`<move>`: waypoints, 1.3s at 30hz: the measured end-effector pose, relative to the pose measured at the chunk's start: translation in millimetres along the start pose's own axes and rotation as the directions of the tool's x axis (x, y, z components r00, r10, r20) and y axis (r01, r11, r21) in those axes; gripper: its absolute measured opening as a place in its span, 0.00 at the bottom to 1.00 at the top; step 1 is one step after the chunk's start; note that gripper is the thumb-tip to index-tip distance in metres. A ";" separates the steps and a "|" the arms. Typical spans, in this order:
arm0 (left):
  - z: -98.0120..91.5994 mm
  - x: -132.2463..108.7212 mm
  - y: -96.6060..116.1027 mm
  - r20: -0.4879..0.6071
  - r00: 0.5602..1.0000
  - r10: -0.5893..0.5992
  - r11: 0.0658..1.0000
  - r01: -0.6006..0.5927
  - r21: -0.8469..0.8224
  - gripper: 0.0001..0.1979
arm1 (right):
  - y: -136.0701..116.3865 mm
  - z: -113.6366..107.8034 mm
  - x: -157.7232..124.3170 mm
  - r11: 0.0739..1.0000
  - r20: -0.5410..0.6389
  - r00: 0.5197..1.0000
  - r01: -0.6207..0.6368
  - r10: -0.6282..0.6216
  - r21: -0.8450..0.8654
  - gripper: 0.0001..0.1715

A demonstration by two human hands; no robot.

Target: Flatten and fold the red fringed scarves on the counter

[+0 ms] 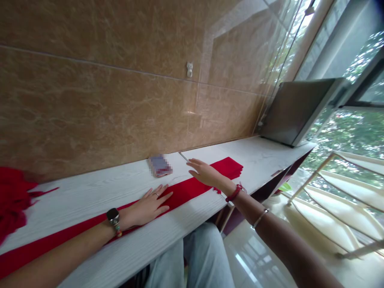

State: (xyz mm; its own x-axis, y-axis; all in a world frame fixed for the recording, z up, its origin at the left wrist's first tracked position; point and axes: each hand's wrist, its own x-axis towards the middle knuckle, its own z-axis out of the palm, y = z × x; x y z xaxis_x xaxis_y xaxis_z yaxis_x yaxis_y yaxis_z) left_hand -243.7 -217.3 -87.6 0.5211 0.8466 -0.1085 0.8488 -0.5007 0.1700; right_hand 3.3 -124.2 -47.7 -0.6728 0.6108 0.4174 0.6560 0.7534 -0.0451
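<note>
Cloth (183,193): a long red strip, stretched along the white table (90,194); its right end is stacked in folds.
Left hand (151,206): laid flat on the cloth; fingers spread.
Right hand (205,174): held over the cloth, fingers extended; whether contact is made cannot be told.
Phone (160,165): placed beyond the hands.

I see the left hand (147,208) spread on a red cloth strip (181,192) along the counter (258,156), layered in folds at its far end; the right hand (207,174) is over it, a phone (160,165) lies near the back edge, red fabric (12,196) bunches leftward
</note>
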 end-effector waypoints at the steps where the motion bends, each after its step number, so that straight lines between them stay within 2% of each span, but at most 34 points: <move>1: 1.4 -3.0 -1.9 -0.006 1.000 0.005 1.000 -0.005 0.011 0.26 | -13.7 11.1 -0.4 0.999 0.020 0.999 0.039 -0.040 0.034 0.24; 4: 6.2 -9.1 -6.3 -0.019 0.999 0.026 0.999 -0.026 0.033 0.26 | -39.4 44.2 -6.2 0.991 0.075 0.992 0.091 -0.098 0.094 0.25; 6: 8.3 -11.8 -8.3 -0.015 0.999 0.031 0.998 -0.030 0.048 0.27 | -44.4 60.4 -11.3 0.991 0.112 0.989 0.089 -0.100 0.104 0.25; 9: 7.5 -15.2 -9.5 0.008 1.000 0.029 0.997 -0.029 0.065 0.28 | -42.1 72.0 -17.6 0.993 0.131 0.989 0.059 -0.072 0.105 0.24; 14: -0.7 -19.5 -9.2 0.013 0.999 0.031 0.995 -0.032 0.095 0.27 | -39.8 72.3 -22.7 0.991 0.076 0.997 0.012 -0.023 0.132 0.23; 19: -5.0 -19.2 -9.5 0.050 0.981 0.189 0.980 -0.191 0.048 0.25 | -43.6 68.1 -25.8 0.987 0.022 1.000 -0.009 0.006 0.158 0.23; 22: -3.6 -19.0 -8.3 0.027 0.971 0.239 0.970 -0.239 0.037 0.24 | -44.8 65.5 -25.9 0.986 0.021 1.000 0.014 -0.017 0.169 0.22; 24: -2.7 -20.3 -4.9 -0.016 0.977 0.213 0.974 -0.211 0.081 0.23 | -45.2 64.2 -25.1 0.985 0.041 0.998 0.033 -0.041 0.171 0.22; 27: -3.4 -25.3 2.6 -0.068 0.994 0.084 0.980 -0.071 0.184 0.21 | -45.4 63.1 -23.9 0.983 0.091 0.994 0.048 -0.065 0.177 0.22; 30: -6.4 -31.8 8.1 -0.102 0.993 -0.064 0.957 0.090 0.275 0.20 | -45.3 63.1 -24.0 0.983 0.113 0.993 0.014 -0.035 0.182 0.22; 33: -10.9 -35.7 8.5 -0.126 0.982 -0.140 0.921 0.175 0.347 0.15 | -45.1 63.7 -24.8 0.982 0.092 0.996 -0.021 0.003 0.186 0.22; 36: -16.8 -35.9 6.0 -0.075 0.987 -0.139 0.919 0.157 0.362 0.14 | -44.9 64.2 -25.0 0.981 0.064 0.998 -0.021 0.009 0.193 0.21; 39: -23.8 -34.8 5.2 -0.001 1.000 -0.023 0.965 0.022 0.262 0.20 | -44.4 64.2 -24.7 0.979 0.046 0.999 -0.018 0.009 0.202 0.21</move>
State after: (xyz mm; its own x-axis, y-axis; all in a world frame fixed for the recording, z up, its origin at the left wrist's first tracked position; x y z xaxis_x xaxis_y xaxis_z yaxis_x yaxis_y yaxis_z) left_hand -259.6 -245.0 -59.6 0.5014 0.8580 -0.1115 0.8540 -0.5115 -0.0956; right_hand -31.1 -157.1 -114.2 -0.6817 0.6281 0.3751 0.5856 0.7758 -0.2348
